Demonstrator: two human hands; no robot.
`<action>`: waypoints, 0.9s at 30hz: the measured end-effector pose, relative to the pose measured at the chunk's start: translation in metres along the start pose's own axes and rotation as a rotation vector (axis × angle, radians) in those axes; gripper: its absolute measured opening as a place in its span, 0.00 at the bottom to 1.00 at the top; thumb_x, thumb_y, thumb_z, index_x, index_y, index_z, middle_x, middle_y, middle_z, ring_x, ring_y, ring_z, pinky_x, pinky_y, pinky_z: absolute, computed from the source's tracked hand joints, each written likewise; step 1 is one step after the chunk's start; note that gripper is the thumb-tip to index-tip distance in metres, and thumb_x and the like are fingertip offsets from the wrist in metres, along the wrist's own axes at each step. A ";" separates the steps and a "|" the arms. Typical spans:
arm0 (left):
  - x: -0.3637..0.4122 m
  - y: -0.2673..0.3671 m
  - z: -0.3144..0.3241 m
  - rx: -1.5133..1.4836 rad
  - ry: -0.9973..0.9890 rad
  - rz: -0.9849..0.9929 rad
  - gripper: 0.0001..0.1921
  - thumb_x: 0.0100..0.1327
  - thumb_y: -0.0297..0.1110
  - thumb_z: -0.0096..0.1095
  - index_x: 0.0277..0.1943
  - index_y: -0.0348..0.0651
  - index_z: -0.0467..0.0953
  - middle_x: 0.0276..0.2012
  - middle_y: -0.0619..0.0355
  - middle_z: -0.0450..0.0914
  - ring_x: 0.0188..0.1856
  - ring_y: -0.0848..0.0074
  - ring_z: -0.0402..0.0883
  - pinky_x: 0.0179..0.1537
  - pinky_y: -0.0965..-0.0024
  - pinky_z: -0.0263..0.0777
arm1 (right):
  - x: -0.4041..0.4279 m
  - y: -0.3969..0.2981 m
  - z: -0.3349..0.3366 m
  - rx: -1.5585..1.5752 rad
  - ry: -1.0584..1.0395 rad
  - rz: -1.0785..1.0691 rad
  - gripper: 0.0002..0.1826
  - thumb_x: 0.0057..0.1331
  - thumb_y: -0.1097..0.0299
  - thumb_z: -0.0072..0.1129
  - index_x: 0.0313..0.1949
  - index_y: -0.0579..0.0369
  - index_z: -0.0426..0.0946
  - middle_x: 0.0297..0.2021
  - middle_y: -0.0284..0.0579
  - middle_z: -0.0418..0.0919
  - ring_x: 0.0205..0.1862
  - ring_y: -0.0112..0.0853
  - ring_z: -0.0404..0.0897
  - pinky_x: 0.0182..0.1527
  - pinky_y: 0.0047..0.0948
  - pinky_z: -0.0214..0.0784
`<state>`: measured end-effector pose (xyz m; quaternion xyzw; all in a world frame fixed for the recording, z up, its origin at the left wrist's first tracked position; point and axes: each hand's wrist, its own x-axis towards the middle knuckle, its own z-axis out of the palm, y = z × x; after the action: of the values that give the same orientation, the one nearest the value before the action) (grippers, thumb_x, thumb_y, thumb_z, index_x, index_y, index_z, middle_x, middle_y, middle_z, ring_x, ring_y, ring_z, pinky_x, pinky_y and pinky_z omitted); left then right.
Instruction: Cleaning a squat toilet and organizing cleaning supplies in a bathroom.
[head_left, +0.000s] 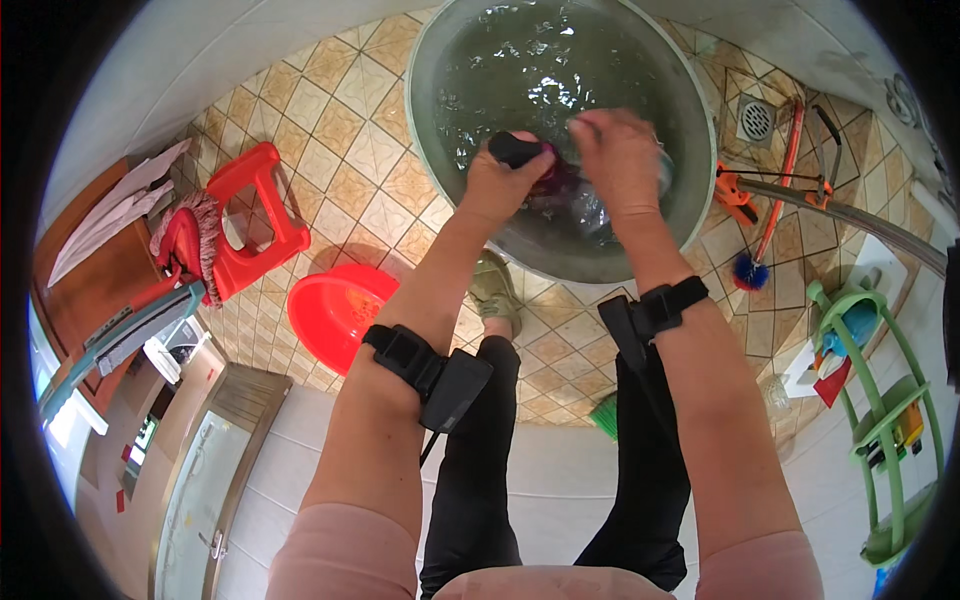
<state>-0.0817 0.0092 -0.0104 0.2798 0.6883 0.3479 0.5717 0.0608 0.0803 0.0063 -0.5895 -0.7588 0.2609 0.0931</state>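
A large round metal basin (425, 142) of murky water lies before me. Over its near half, my left hand (501, 176) grips a dark item (517, 149) that has a magenta part; its kind is not clear. My right hand (616, 161), blurred, is just to the right with its fingers bent toward that item. Whether it holds anything cannot be made out. Beneath the hands, something pale and shiny (592, 212) shows at the water's surface, partly hidden by my right hand.
A red plastic stool (268, 217) and a red plastic basin (322, 304) stand on the tiled floor at left. To the right are a floor drain (756, 118), a red-handled brush with blue bristles (750, 271) and a green plastic rack (874, 382). Green bristles (604, 417) show beside my leg.
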 end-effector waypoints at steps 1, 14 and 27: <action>-0.001 0.004 0.001 -0.301 0.020 -0.111 0.18 0.50 0.35 0.68 0.41 0.35 0.72 0.32 0.57 0.77 0.35 0.73 0.76 0.41 0.71 0.70 | -0.005 0.007 0.000 0.001 0.001 0.000 0.13 0.56 0.59 0.55 0.36 0.51 0.77 0.33 0.49 0.77 0.36 0.43 0.76 0.40 0.34 0.68; -0.012 0.000 0.028 -0.103 0.249 -0.006 0.17 0.56 0.42 0.60 0.35 0.32 0.72 0.30 0.55 0.77 0.33 0.73 0.75 0.37 0.72 0.68 | -0.052 -0.026 -0.012 0.622 -0.085 0.231 0.15 0.53 0.74 0.52 0.42 0.49 0.75 0.31 0.43 0.77 0.31 0.41 0.74 0.36 0.37 0.65; -0.017 -0.001 0.029 0.075 0.190 0.083 0.12 0.56 0.36 0.59 0.31 0.34 0.71 0.27 0.54 0.76 0.30 0.76 0.73 0.34 0.72 0.67 | -0.017 -0.017 0.025 0.438 -0.081 0.296 0.12 0.53 0.72 0.52 0.39 0.55 0.72 0.34 0.56 0.76 0.38 0.48 0.75 0.40 0.41 0.67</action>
<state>-0.0498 -0.0005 -0.0041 0.2950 0.7398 0.3704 0.4780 0.0406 0.0545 -0.0032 -0.6490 -0.5930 0.4528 0.1489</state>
